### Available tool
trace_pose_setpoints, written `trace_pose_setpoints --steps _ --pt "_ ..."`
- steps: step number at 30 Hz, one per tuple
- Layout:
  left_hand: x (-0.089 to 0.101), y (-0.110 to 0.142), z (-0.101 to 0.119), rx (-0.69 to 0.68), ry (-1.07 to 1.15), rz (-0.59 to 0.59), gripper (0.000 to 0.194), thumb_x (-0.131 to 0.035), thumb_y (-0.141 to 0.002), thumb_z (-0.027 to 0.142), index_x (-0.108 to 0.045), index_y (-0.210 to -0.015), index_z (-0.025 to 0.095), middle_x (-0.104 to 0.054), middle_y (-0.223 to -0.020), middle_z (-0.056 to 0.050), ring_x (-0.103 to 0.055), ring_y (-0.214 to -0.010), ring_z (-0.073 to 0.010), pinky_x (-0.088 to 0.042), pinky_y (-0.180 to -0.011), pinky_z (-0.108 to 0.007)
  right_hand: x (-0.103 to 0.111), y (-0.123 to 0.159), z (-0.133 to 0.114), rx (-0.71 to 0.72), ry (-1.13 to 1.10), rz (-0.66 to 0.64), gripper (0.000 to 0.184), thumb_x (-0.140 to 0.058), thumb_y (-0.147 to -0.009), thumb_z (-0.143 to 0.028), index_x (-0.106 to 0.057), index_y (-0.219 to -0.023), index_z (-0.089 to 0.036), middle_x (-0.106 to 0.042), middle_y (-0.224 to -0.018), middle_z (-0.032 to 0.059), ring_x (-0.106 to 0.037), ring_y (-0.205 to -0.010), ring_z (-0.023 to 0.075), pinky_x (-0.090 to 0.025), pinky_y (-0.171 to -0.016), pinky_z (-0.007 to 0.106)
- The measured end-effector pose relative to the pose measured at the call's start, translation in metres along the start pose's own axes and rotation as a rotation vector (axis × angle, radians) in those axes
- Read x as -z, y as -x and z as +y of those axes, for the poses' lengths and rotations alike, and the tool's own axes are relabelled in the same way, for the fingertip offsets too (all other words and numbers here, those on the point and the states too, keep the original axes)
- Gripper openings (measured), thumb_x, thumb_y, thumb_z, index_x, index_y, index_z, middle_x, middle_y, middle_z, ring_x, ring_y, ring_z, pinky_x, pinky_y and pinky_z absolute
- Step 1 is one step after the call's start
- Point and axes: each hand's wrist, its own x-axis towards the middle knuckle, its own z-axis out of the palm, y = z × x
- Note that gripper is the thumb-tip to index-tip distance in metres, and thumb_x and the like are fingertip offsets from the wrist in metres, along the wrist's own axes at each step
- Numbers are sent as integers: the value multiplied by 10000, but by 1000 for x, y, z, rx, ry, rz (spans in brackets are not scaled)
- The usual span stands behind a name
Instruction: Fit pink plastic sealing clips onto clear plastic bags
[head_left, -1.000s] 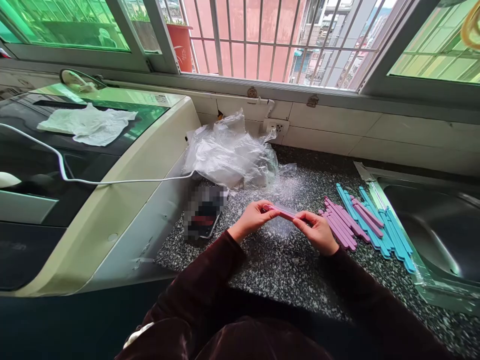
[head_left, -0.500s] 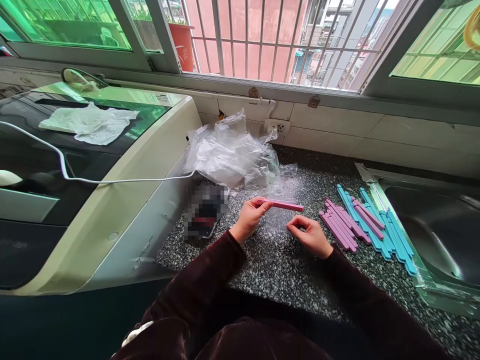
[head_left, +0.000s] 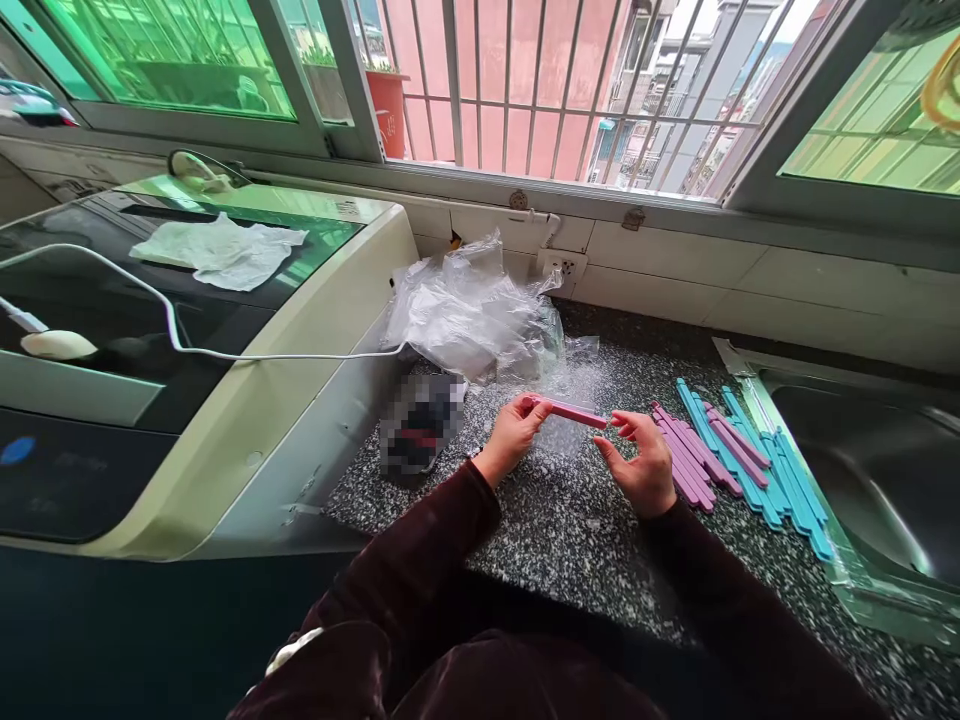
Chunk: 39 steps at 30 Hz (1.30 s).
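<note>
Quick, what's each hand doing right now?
Left hand: closed, holding one end of a pink stick.
Right hand: open, near the stick's other end.

A head-worn camera looks forward and down, close above the counter (head_left: 570,540), facing the barred window (head_left: 540,107).

Appliance (head_left: 244,400): pale casing with a dark, glossy top, standing at the left of the desk (head_left: 585,560), which is speckled black and white.
Cloth (head_left: 221,252): white and crumpled, lying on the glossy top.
Cable (head_left: 300,357): white, curving over the top and across the appliance's pale edge.
Pixelated item (head_left: 421,425): dark, its details masked, on the desk beside the appliance.
Sink (head_left: 862,480): metal basin at the desk's right.
Wall (head_left: 667,268): pale tiling behind the desk, with a socket (head_left: 564,266).
Window (head_left: 847,203): open in the middle, metal bars (head_left: 540,108) across the gap.
Outside: an orange planter (head_left: 388,112) and a pink building (head_left: 493,50).
</note>
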Motion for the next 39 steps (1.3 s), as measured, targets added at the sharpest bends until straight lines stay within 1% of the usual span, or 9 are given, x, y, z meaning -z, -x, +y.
trace_pose_setpoints --steps 7,11,14,16,19,23,26,32,39 --pt "-30 -22 15 27 -11 -202 418 -639 -632 536 -527 -638 133 -566 -562 13 -430 -493 -53 -348 -529 -220 36 -24 -2 236 379 -73 189 -531 -812 -334 -655 -777 -197 -659 -763 55 -577 -743 185 -391 -706 300" --pt "-56 -51 19 77 -46 -319 334 -627 -691 446 -554 -669 121 -587 -598 -3 -468 -499 -55 -359 -517 -209 55 -48 17 224 523 -107 238 -494 -812 -342 -658 -745 -184 -635 -694 57 -563 -689 177 -376 -636 274" --pt "-80 -75 10 148 -24 -327 208 -620 -730 312 -564 -770 115 -615 -674 -22 -515 -522 -62 -370 -504 -191 58 -71 44 49 566 -177 251 -476 -797 -342 -659 -767 -172 -654 -707 59 -577 -652 172 -378 -596 262" --pt "-99 -92 -1 226 -26 -225 151 -580 -758 212 -552 -865 109 -620 -707 -31 -534 -528 -66 -385 -508 -188 55 -87 64 -152 609 -274 248 -486 -779 -344 -666 -780 -173 -675 -725 60 -600 -668 184 -387 -597 262" --pt "-128 -116 -21 245 -88 -63 336 -520 -783 142 -484 -1114 103 -624 -780 -46 -534 -535 -68 -403 -521 -194 47 -109 92 -446 669 -439 262 -490 -785 -339 -680 -827 -163 -700 -831 89 -633 -807 214 -414 -673 267" --pt "-153 -143 -47 150 -207 -42 684 -578 -737 146 -281 -1352 151 -632 -879 -56 -572 -647 -110 -448 -634 -240 35 -129 122 -561 702 -451 278 -505 -777 -325 -699 -839 -136 -699 -891 141 -641 -882 243 -433 -696 273" --pt "-161 -161 -64 44 -434 -50 798 -614 -712 194 -215 -1403 185 -637 -929 -63 -596 -769 -159 -453 -764 -298 27 -141 139 -630 722 -447 290 -514 -768 -317 -706 -871 -125 -692 -922 170 -647 -894 259 -449 -686 283" --pt "-159 -187 -83 13 -610 -74 527 -585 -679 117 -535 -1204 115 -650 -920 -102 -593 -889 -207 -437 -866 -328 11 -160 161 -706 728 -421 386 -518 -786 -393 -700 -925 -82 -675 -916 230 -647 -895 272 -467 -696 304" --pt "-154 -180 -79 -17 -672 -39 445 -588 -686 120 -577 -1130 98 -636 -973 -127 -585 -913 -213 -434 -871 -319 4 -163 167 -718 685 -424 369 -575 -764 -383 -693 -933 -77 -666 -929 239 -636 -934 281 -467 -744 320"
